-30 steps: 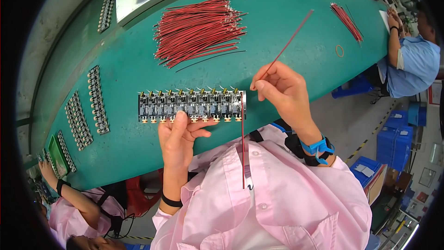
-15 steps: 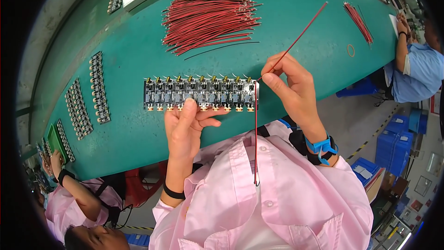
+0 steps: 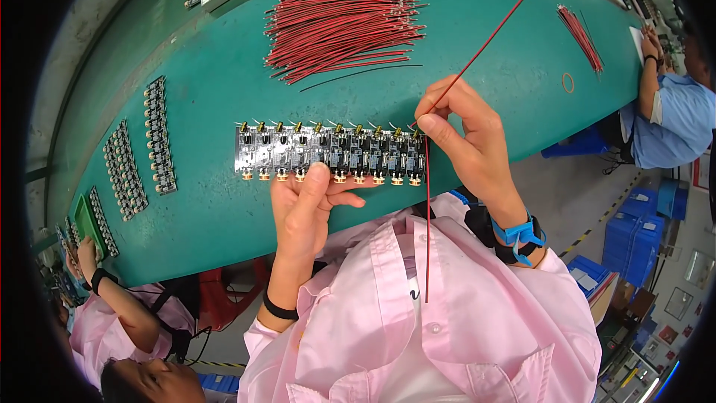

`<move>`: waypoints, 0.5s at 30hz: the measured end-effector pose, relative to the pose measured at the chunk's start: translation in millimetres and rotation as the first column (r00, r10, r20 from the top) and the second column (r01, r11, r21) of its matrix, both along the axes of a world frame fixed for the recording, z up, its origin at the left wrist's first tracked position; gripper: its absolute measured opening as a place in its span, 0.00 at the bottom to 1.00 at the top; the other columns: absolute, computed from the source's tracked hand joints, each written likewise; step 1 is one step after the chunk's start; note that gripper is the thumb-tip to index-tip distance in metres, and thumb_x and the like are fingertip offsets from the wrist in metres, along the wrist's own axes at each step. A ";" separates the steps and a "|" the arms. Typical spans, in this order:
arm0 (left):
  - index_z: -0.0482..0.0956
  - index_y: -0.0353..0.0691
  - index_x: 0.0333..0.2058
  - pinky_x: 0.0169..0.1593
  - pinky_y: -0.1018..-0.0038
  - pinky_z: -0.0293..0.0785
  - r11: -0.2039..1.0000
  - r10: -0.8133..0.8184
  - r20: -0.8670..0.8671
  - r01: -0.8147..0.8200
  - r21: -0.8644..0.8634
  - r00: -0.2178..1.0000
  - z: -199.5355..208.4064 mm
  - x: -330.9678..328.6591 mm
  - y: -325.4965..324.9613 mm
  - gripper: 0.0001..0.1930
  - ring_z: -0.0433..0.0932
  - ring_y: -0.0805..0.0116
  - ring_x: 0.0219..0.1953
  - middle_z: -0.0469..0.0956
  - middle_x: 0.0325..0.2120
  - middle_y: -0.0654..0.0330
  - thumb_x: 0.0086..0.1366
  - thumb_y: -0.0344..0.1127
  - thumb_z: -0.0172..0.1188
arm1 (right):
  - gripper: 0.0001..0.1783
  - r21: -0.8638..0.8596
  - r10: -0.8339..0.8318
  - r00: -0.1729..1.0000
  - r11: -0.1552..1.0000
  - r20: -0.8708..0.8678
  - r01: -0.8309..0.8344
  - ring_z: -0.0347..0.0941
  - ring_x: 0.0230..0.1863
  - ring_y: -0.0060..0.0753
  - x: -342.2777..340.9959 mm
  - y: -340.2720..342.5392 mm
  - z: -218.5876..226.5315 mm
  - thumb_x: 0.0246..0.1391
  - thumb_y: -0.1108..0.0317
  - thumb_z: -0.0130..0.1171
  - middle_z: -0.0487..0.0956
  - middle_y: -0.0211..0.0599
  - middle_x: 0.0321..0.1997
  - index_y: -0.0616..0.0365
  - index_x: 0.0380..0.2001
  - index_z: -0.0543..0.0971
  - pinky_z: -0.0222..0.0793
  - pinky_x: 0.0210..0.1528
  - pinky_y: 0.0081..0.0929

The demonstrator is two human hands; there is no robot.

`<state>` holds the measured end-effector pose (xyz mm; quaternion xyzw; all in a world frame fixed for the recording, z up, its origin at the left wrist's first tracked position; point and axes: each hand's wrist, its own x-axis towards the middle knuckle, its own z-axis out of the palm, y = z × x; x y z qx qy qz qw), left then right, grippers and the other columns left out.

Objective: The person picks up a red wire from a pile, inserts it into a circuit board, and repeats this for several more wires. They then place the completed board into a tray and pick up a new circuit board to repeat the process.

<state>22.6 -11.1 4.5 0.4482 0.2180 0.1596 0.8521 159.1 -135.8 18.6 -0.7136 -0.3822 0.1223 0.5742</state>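
My left hand (image 3: 300,213) grips a long strip of joined circuit boards (image 3: 328,155) from below, its thumb on the near edge. Small yellow-green parts with thin leads line the strip's far edge, and round brass-coloured parts line the near edge. Between thumb and fingertips my right hand (image 3: 473,138) pinches a thin red wire (image 3: 488,43), which slants up to the right. The wire's lower tip is at the strip's far right corner; whether it touches there I cannot tell. Another red wire (image 3: 428,246) hangs from the strip's right end over my pink shirt.
A big pile of red wires (image 3: 343,26) lies on the green table (image 3: 231,67), a single black wire (image 3: 362,77) below it. More board strips (image 3: 159,138) stand at left. A wire bundle (image 3: 580,39) and rubber band (image 3: 568,83) lie right. Co-workers sit on both sides.
The board strip has shifted a little to the right and turned slightly, its right end lower. My right fingertips have moved slightly left and up with the wire. The hanging wire has swung right.
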 end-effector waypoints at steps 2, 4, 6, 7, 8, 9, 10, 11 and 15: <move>0.67 0.27 0.20 0.21 0.77 0.73 1.000 -0.004 0.007 0.004 -0.003 1.000 -0.5 -0.9 -0.3 0.15 0.75 0.58 0.26 0.72 0.21 0.44 0.57 0.35 0.45 | 0.02 -0.012 0.008 1.000 1.000 0.008 -0.007 0.61 0.23 0.24 -1.1 1.1 1.7 0.39 0.76 0.49 0.65 0.33 0.22 0.64 0.20 0.68 0.58 0.25 0.18; 0.67 0.26 0.21 0.21 0.77 0.73 1.000 -0.012 0.021 0.013 -0.008 1.000 -1.7 -2.0 -0.2 0.15 0.75 0.58 0.26 0.72 0.21 0.44 0.57 0.35 0.45 | 0.02 -0.017 0.012 1.000 1.000 0.011 -0.012 0.61 0.23 0.24 -1.0 1.3 2.1 0.39 0.76 0.49 0.64 0.33 0.22 0.64 0.21 0.68 0.58 0.25 0.18; 0.66 0.25 0.25 0.21 0.76 0.73 1.000 -0.028 0.028 0.027 0.008 0.999 -4.8 -4.6 2.4 0.14 0.75 0.57 0.26 0.72 0.23 0.45 0.57 0.35 0.44 | 0.02 -0.054 -0.019 1.000 0.998 0.022 0.020 0.60 0.23 0.20 2.3 -0.2 1.4 0.40 0.76 0.49 0.66 0.31 0.22 0.64 0.21 0.68 0.56 0.26 0.16; 0.65 0.24 0.29 0.21 0.76 0.73 0.999 -0.044 0.035 0.043 0.025 0.998 -6.6 -6.0 4.3 0.14 0.75 0.56 0.27 0.72 0.24 0.45 0.58 0.35 0.43 | 0.03 -0.072 -0.034 0.999 0.997 0.027 0.036 0.59 0.22 0.17 3.7 -1.4 1.1 0.41 0.76 0.49 0.67 0.30 0.22 0.64 0.21 0.68 0.56 0.26 0.15; 0.65 0.24 0.32 0.20 0.75 0.74 0.997 -0.060 0.042 0.058 0.042 0.997 -7.4 -6.8 5.5 0.14 0.75 0.55 0.27 0.72 0.26 0.46 0.58 0.34 0.41 | 0.03 -0.071 -0.033 0.999 0.997 0.027 0.035 0.59 0.22 0.17 4.8 -4.0 1.1 0.41 0.76 0.49 0.67 0.30 0.22 0.64 0.21 0.68 0.56 0.26 0.15; 0.65 0.24 0.32 0.20 0.75 0.74 0.997 -0.058 0.042 0.057 0.043 0.997 -6.5 -6.6 5.6 0.14 0.75 0.55 0.27 0.72 0.26 0.46 0.58 0.34 0.41 | 0.02 -0.085 -0.074 0.994 0.994 -0.085 0.067 0.59 0.22 0.17 6.1 -8.0 1.2 0.41 0.76 0.49 0.68 0.30 0.22 0.64 0.21 0.68 0.56 0.25 0.14; 0.65 0.25 0.28 0.21 0.76 0.73 0.999 -0.026 0.026 0.026 0.027 0.999 -4.5 -5.6 5.1 0.14 0.75 0.56 0.27 0.72 0.24 0.45 0.58 0.35 0.42 | 0.02 -0.103 -0.116 0.974 0.990 -0.196 0.097 0.60 0.21 0.16 7.2 -12.0 1.3 0.41 0.76 0.48 0.69 0.31 0.21 0.64 0.21 0.69 0.56 0.24 0.13; 0.66 0.26 0.24 0.21 0.76 0.73 1.000 0.004 0.010 -0.005 0.012 1.000 -2.1 -4.4 3.8 0.14 0.75 0.58 0.26 0.72 0.23 0.43 0.58 0.35 0.43 | 0.02 -0.125 -0.159 0.939 0.984 -0.304 0.126 0.60 0.20 0.15 7.8 -15.3 1.6 0.42 0.76 0.48 0.70 0.32 0.21 0.64 0.22 0.69 0.56 0.22 0.12; 0.65 0.30 0.17 0.21 0.76 0.72 1.000 0.013 0.008 -0.013 -0.005 1.000 -7.3 -6.5 7.6 0.15 0.75 0.59 0.25 0.72 0.20 0.42 0.57 0.35 0.44 | 0.04 -0.105 -0.135 0.895 0.989 -0.424 0.100 0.61 0.18 0.14 8.4 -21.7 -3.8 0.43 0.76 0.47 0.72 0.35 0.21 0.66 0.24 0.71 0.56 0.20 0.10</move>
